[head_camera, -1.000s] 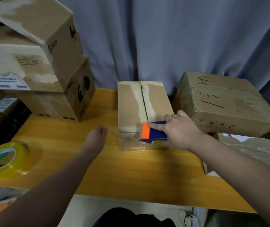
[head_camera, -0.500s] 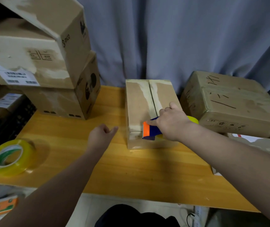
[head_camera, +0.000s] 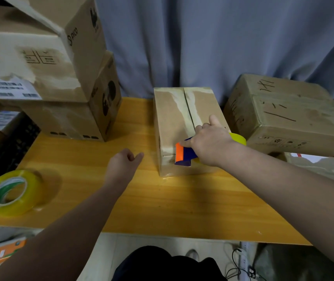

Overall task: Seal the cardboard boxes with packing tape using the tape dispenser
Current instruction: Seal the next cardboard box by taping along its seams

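At the near-left corner of the worktop (head_camera: 162, 209) lies a spare tape roll (head_camera: 10, 192), yellow and flat on its side, well apart from the work. The left hand (head_camera: 124, 164) hovers over the middle of the worktop, fingers loosely curled and holding nothing; it is near the box (head_camera: 172, 118) but not touching it. The right hand (head_camera: 209, 141) is wrapped round the tape dispenser (head_camera: 184, 154), with one finger stretched forward along the box top. The dispenser's orange and blue head sits at the near top edge of the box, just where the seam (head_camera: 188, 110) between the two flaps ends. Its yellow roll (head_camera: 238, 138) peeps out behind the wrist.

The main risk, as I judge it, is that nothing steadies the box. A pull on the dispenser could drag or twist it across the smooth worktop, so the tape would wander off the seam or wrinkle. Pale, torn patches run along both sides of the seam, and fresh tape may grip poorly there.

The box reaches to the far edge. A second box (head_camera: 283, 114) stands near its right side, which leaves little room to swing. Stacked boxes (head_camera: 50, 78) fill the far-left corner, before a grey curtain (head_camera: 202, 37).
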